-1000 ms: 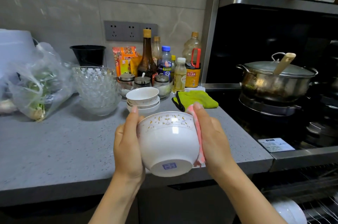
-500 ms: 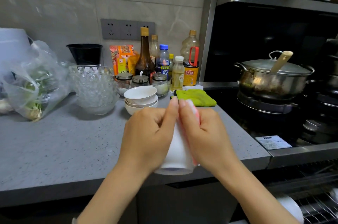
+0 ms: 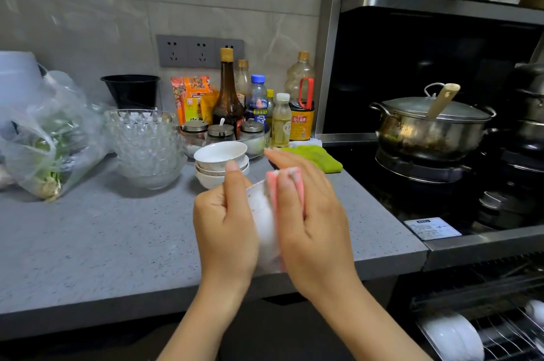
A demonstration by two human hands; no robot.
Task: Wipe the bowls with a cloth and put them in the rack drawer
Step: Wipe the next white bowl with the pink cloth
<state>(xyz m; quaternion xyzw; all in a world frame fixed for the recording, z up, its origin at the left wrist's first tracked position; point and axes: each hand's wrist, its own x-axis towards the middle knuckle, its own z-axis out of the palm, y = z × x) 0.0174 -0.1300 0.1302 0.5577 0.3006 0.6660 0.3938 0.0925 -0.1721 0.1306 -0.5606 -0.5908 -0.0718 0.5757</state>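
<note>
Two hands clasp bowl, cloth near counter edge.

Home kitchen. Grey speckled countertop against a tiled wall with sockets. Sauce and oil bottles crowd 12 o'clock. Lidded steel pot on a burner at 2 o'clock. Bagged greens at 10 o'clock. Wire rack drawer holding white crockery at 5 o'clock.
</note>
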